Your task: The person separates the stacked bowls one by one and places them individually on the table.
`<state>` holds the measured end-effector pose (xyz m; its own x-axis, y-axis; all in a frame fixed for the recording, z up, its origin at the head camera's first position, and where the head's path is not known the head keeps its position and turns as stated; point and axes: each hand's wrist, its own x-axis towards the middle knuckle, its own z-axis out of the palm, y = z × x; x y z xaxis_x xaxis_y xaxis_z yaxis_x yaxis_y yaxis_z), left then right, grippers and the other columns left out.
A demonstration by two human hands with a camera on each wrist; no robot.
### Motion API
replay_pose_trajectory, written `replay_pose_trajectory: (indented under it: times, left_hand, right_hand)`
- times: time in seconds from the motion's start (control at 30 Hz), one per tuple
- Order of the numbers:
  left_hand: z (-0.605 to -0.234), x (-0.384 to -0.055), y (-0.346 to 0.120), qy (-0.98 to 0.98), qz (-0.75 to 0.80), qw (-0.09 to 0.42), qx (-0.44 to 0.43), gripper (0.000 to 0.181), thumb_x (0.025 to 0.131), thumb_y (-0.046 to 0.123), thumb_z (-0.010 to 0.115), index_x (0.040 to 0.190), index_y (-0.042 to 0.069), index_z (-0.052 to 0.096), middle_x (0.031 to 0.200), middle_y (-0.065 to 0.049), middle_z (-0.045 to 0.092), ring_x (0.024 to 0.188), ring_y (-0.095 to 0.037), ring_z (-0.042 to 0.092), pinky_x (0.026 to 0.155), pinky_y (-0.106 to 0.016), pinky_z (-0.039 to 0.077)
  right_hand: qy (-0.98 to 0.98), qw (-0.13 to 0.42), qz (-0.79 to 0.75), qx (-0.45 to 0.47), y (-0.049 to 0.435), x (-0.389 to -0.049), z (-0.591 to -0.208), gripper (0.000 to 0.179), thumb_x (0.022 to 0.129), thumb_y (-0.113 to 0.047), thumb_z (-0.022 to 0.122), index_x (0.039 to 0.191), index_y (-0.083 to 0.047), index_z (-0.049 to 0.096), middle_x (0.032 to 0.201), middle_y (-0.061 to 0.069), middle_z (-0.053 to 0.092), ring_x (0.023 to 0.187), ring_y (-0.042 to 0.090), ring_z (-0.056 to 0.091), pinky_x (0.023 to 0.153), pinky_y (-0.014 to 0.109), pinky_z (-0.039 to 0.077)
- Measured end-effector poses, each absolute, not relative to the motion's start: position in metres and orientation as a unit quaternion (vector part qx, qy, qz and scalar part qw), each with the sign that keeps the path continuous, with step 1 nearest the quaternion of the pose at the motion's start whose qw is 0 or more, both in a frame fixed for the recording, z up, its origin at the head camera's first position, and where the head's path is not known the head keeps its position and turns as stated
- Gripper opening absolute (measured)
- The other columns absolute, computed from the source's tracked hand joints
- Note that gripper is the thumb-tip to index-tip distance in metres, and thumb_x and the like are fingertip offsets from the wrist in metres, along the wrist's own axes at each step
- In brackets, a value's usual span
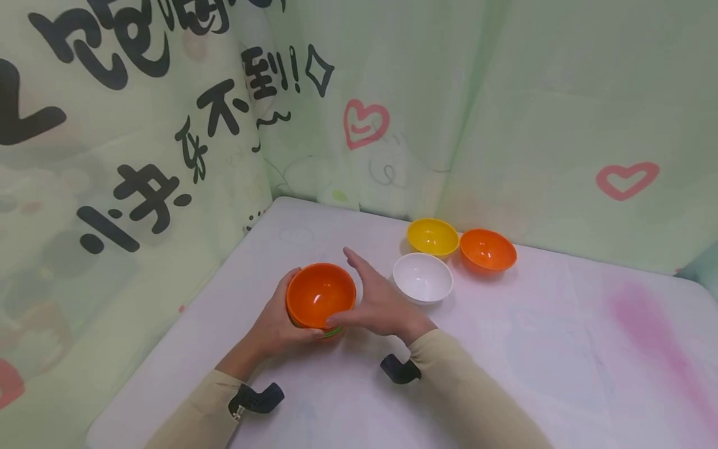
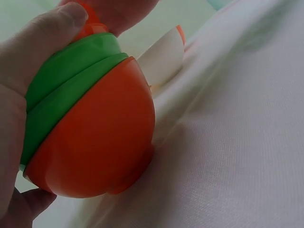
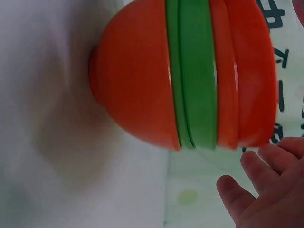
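Note:
A stack of nested bowls [image 1: 321,294] stands on the table, orange at the bottom, green in the middle and orange on top, as the side view of the stack [image 3: 194,76] shows. My left hand [image 1: 280,321] grips its left side, with the thumb at the near side and fingers around the far side. Close to the right side is my right hand [image 1: 381,305], its fingers straight and spread. Its thumb overlaps the top bowl's near rim in the head view; whether it touches is unclear. In the right wrist view its fingers [image 3: 237,194] are apart from the stack.
Right of the hands sit a white bowl [image 1: 423,278], a yellow bowl [image 1: 432,237] behind it and an orange bowl [image 1: 488,251] beside them. The pale tabletop [image 1: 561,349] meets printed curtains [image 1: 538,137] at the back and left.

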<state>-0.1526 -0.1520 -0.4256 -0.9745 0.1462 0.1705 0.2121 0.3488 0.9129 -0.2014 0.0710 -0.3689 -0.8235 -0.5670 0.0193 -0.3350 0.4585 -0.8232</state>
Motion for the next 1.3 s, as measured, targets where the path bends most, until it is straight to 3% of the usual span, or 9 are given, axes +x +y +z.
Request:
replay_pose_trajectory:
  times: [0.2,1.3]
  left_hand:
    - [-0.424,-0.151,-0.152,-0.838,-0.536,0.026,-0.099,0.115,0.069,0.036,0.091,0.156,0.015,0.019,0.148,-0.003,0.043,0.132,-0.026,0.044,0.099,-0.045,0.050]
    - [-0.421,-0.150,-0.151,-0.839,-0.534,0.023,-0.099,0.112,0.070,0.032,0.091,0.155,0.014,0.020,0.147,-0.004,0.044,0.131,-0.026,0.044,0.099,-0.046,0.050]
  right_hand:
    - [0.830,0.165,-0.448,-0.288,0.056,-0.201,-0.373,0.121,0.064,-0.050,0.090,0.160,-0.024,0.021,0.144,-0.010,0.045,0.129,0.014,0.044,0.096,0.040,0.052]
    - [0.836,0.137,-0.407,-0.341,0.057,-0.206,-0.372,0.114,0.065,-0.048,0.090,0.155,-0.016,0.028,0.142,-0.008,0.045,0.125,0.011,0.045,0.090,0.032,0.053]
